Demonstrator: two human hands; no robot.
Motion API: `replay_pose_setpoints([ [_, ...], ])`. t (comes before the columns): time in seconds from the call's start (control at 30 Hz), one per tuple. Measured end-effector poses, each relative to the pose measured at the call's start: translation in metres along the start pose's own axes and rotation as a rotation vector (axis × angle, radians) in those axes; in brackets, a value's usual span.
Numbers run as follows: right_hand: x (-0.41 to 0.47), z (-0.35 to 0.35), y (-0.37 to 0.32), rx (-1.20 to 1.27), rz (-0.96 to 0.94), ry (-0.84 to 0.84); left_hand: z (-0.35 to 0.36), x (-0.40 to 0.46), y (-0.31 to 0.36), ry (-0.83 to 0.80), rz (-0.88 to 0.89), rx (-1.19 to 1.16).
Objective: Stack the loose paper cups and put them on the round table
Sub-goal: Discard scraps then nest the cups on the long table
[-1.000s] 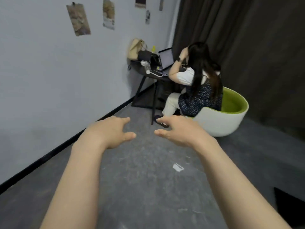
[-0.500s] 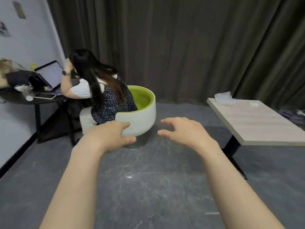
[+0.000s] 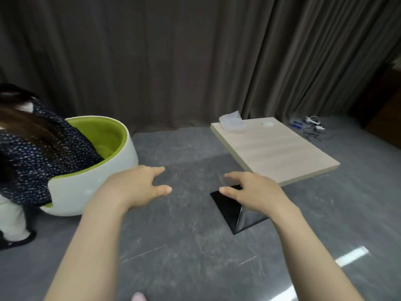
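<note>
We have both arms stretched out ahead of us, and neither holds anything. Our left hand (image 3: 138,187) sits at centre frame, fingers loosely spread and relaxed, palm down, nothing in it. Our right hand (image 3: 253,195) mirrors it just right of centre, fingers also loose and apart, nothing pinched or gripped.

So where are the cups? We can't see a single one. No loose paper cups show anywhere in frame, and no round table either. By our reckoning the job is at its very start: nothing gathered, nothing stacked, nothing set down. Finding the cups comes first, then nesting them, then carrying the stack over.

What we do have: a pale wooden table (image 3: 275,148) with straight edges in the right middle of the frame, carrying a crumpled clear bag (image 3: 232,121) at its far corner and a small white disc (image 3: 268,123) near it; that disc is too blurred to call a cup or a lid. A black base (image 3: 227,207) shows on the floor below our right hand. At left, a person (image 3: 32,153) sits in a green-lined tub chair (image 3: 104,170). Dark curtains (image 3: 173,61) fill the top, and cables (image 3: 312,127) lie on the floor at far right.

How the cups look, we cannot say; they are out of view.
</note>
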State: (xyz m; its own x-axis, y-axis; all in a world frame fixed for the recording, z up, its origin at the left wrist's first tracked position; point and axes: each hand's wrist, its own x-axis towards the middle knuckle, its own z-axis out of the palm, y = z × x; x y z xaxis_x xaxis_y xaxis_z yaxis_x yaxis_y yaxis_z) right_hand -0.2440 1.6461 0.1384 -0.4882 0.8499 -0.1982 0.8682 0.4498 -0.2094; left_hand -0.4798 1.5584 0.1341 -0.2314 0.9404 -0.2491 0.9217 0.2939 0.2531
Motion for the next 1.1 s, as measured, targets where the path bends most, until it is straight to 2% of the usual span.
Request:
replay_pose_setpoints([
  [0.4, 0.198, -0.029, 0.05, 0.137, 0.354, 0.103, -0.067, 0.271, -0.007, -0.059, 0.23, 0.155],
  [0.6, 0.262, -0.032, 0.091, 0.156, 0.496, 0.052, -0.069, 0.385, 0.026, -0.115, 0.366, 0.166],
  [0.9, 0.4, -0.051, 0.191, 0.196, 0.516, 0.056, -0.032, 0.554, 0.108, -0.139, 0.484, 0.161],
  [1.1, 0.493, -0.07, 0.265, 0.1, 0.451, -0.003, -0.007, 0.681, 0.164, -0.161, 0.465, 0.133],
])
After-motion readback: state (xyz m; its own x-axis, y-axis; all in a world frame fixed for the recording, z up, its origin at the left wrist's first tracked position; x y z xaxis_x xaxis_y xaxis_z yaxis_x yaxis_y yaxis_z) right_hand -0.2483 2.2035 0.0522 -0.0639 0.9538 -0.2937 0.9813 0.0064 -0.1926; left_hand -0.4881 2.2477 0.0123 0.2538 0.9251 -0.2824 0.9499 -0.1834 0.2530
